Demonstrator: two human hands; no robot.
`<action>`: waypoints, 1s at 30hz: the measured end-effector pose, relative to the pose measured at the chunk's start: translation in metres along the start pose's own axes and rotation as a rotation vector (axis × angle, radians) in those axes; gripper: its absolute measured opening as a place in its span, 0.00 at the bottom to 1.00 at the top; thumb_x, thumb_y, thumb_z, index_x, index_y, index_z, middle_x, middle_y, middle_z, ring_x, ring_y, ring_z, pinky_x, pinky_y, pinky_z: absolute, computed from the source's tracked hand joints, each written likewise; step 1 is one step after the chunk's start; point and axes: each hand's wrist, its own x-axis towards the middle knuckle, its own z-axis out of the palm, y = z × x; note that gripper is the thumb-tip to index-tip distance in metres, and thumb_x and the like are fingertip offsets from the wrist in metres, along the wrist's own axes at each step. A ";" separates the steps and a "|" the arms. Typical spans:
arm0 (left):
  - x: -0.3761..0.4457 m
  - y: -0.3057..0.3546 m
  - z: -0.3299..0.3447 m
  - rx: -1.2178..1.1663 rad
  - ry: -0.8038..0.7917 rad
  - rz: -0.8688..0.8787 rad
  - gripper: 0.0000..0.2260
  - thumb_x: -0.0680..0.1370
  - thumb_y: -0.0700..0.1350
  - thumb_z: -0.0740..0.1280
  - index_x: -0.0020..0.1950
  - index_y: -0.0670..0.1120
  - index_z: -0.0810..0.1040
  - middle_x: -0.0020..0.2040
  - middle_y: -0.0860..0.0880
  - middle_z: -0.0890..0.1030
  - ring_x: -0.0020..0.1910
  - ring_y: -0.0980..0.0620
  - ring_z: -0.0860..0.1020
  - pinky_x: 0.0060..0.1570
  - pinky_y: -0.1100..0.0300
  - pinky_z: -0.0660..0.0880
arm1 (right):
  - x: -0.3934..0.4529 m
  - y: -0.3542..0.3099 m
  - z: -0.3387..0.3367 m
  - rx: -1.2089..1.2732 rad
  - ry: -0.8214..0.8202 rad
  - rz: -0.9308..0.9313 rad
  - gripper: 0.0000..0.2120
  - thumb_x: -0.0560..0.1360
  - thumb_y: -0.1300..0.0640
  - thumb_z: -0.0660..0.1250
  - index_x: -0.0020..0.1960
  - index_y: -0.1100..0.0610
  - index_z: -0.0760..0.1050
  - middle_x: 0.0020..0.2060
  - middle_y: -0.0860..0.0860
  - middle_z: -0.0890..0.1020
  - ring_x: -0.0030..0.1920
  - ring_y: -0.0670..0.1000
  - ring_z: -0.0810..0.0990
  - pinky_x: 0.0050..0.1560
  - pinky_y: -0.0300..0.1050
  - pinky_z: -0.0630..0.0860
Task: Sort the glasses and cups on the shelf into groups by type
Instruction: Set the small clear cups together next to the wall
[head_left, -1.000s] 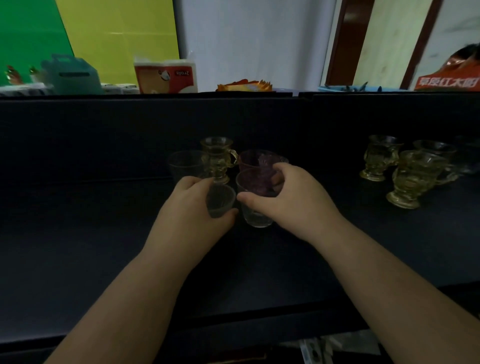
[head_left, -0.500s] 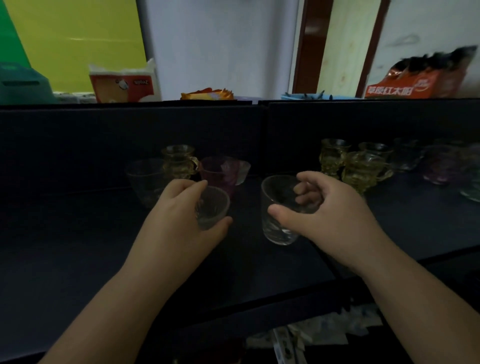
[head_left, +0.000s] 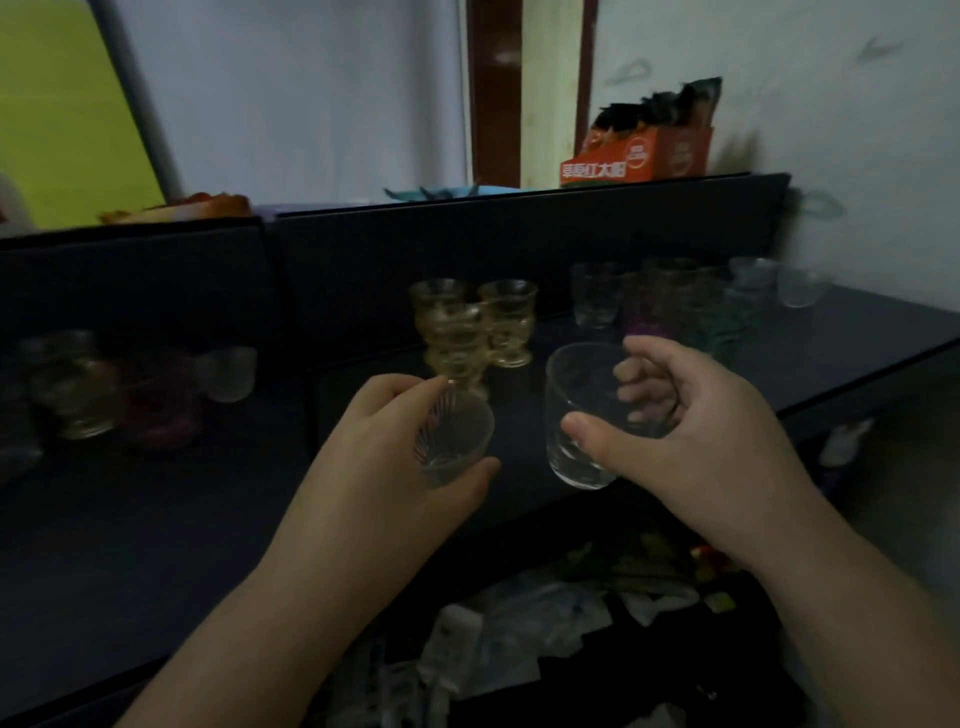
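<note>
Both hands have carried their glasses rightward along the shelf (head_left: 156, 519), the left hand (head_left: 374, 457) with the ribbed cup (head_left: 452, 441), the right hand (head_left: 691, 441) with the tumbler (head_left: 582, 415), now before the amber mugs (head_left: 478, 327)

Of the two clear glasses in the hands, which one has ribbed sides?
The small glass in the left hand: it has ribbed sides; the taller glass in the right hand is smooth.
</note>
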 end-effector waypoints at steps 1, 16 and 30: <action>0.006 0.013 0.013 -0.004 0.007 0.000 0.35 0.68 0.63 0.70 0.73 0.56 0.67 0.61 0.66 0.65 0.54 0.74 0.66 0.44 0.76 0.65 | 0.003 0.011 -0.017 -0.012 0.001 -0.003 0.45 0.57 0.31 0.75 0.70 0.46 0.70 0.53 0.41 0.78 0.53 0.41 0.79 0.55 0.46 0.78; 0.090 0.133 0.139 -0.013 -0.008 -0.028 0.35 0.69 0.61 0.71 0.74 0.55 0.66 0.60 0.66 0.65 0.53 0.75 0.65 0.43 0.77 0.65 | 0.062 0.127 -0.176 -0.006 0.060 0.042 0.47 0.57 0.28 0.75 0.71 0.46 0.71 0.54 0.41 0.79 0.53 0.41 0.79 0.54 0.43 0.77; 0.144 0.135 0.172 -0.038 -0.050 0.101 0.36 0.68 0.63 0.71 0.73 0.56 0.66 0.61 0.66 0.65 0.54 0.68 0.69 0.45 0.76 0.65 | 0.162 0.188 -0.182 -0.216 0.043 0.094 0.44 0.63 0.35 0.76 0.74 0.51 0.68 0.54 0.41 0.77 0.53 0.40 0.77 0.51 0.40 0.73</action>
